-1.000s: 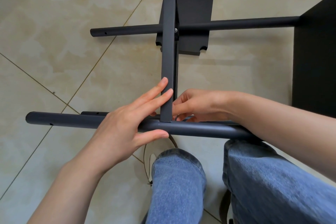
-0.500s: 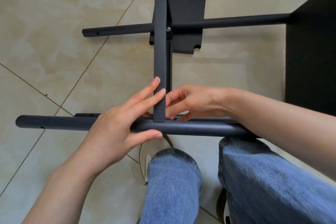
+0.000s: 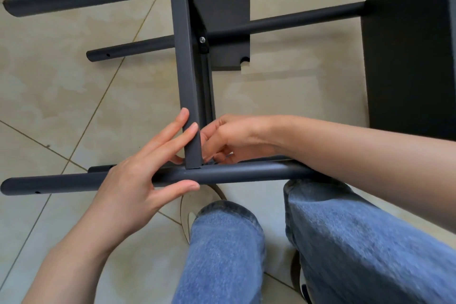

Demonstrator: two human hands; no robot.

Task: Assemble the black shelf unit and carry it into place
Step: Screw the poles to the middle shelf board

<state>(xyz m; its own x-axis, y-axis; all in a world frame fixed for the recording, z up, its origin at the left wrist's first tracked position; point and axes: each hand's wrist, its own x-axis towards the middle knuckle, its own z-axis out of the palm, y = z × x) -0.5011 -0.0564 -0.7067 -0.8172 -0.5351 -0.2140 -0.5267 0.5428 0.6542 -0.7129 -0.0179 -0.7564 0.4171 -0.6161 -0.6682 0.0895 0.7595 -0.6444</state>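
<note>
At near tube [image 3: 246, 174]: left hand [image 3: 138, 180] braces crossbar [image 3: 185, 69], right hand [image 3: 229, 138] behind.

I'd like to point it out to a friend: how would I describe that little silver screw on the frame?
Start at the flat black crossbar running from the far tube down to the hands. Partway along, just right of it, where the thinner tube crosses, sits the silver screw. It is the one bright metal dot among matte black parts.

A beige tiled floor [image 3: 61, 96] with thin dark grout lines running diagonally. The black shelf frame [image 3: 190, 76] stands over it; where the frame touches the tiles cannot be seen. A black panel [image 3: 407, 57] rises at the right edge. Two shoes [image 3: 187, 215] stand on the tiles below blue jeans [image 3: 222, 249].
</note>
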